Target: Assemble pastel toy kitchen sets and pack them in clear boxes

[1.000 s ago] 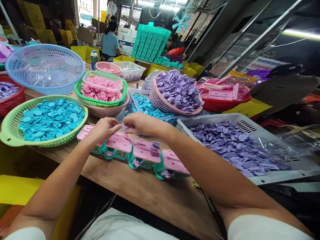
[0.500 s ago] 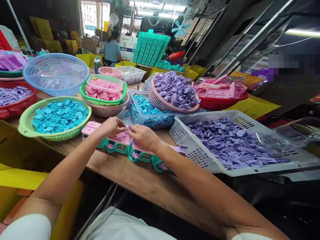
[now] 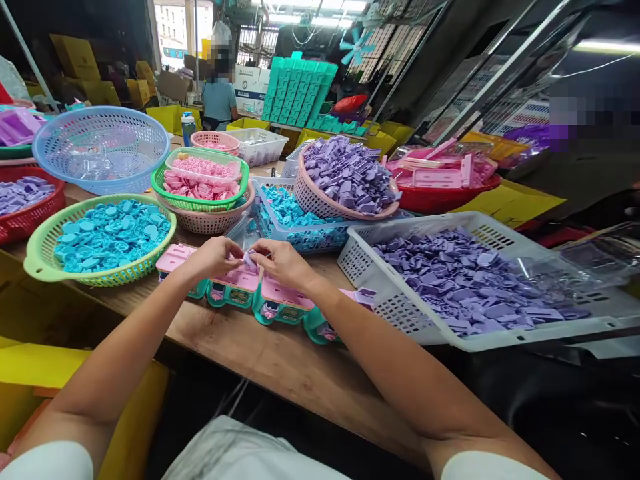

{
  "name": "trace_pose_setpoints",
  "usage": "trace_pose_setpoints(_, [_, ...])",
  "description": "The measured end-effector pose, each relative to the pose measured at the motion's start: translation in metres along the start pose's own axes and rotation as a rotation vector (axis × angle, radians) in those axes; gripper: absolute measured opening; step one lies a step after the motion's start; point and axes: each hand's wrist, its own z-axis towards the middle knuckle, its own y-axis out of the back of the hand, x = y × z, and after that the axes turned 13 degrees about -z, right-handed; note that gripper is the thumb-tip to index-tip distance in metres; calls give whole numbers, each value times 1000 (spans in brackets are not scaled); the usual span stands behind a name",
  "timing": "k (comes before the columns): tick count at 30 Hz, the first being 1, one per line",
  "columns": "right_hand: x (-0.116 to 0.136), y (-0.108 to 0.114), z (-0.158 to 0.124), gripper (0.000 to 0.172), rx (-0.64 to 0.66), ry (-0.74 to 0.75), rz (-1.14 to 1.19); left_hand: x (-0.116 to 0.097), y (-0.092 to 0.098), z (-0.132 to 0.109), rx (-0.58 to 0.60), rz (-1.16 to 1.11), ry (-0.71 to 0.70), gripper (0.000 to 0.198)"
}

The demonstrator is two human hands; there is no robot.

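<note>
My left hand (image 3: 216,256) and my right hand (image 3: 283,261) meet fingertip to fingertip over a row of teal toy bodies with pink tops (image 3: 235,288) on the wooden table (image 3: 260,353). Both hands pinch a small purple plastic piece (image 3: 249,259) between them, just above the second toy in the row. My right forearm crosses the last toy of the row, where another purple piece (image 3: 364,296) shows. A white crate of purple pieces (image 3: 465,280) lies right beside my right arm.
A green basket of blue round parts (image 3: 107,233) stands to the left, with a blue basket (image 3: 100,147), pink parts in a green basket (image 3: 203,181), a blue-parts crate (image 3: 295,217), a purple-parts basket (image 3: 345,177) and a red tray (image 3: 445,183) behind. A person (image 3: 219,93) stands far back.
The view has shifted slightly. My hands stay together over the toy row and have lifted a little, still pinching the purple piece.
</note>
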Motion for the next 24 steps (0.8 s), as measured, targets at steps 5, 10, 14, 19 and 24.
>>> trace_pose_setpoints(5, [0,4,11,13,18,73,-188,-2,2,5,26,-64,13,40])
trace_pose_setpoints(10, [-1,-4,12,11,4,187,-315,-8,0,13,50,-15,136,34])
trace_pose_setpoints(14, [-7,-6,12,14,33,222,-372,-11,3,21,115,-4,163,20])
trace_pose_setpoints(19, [-12,-14,10,14,22,231,-334,-9,4,32,152,-20,172,15])
trace_pose_setpoints(24, [7,-20,-3,20,-42,81,-554,-10,-1,17,5,-20,192,18])
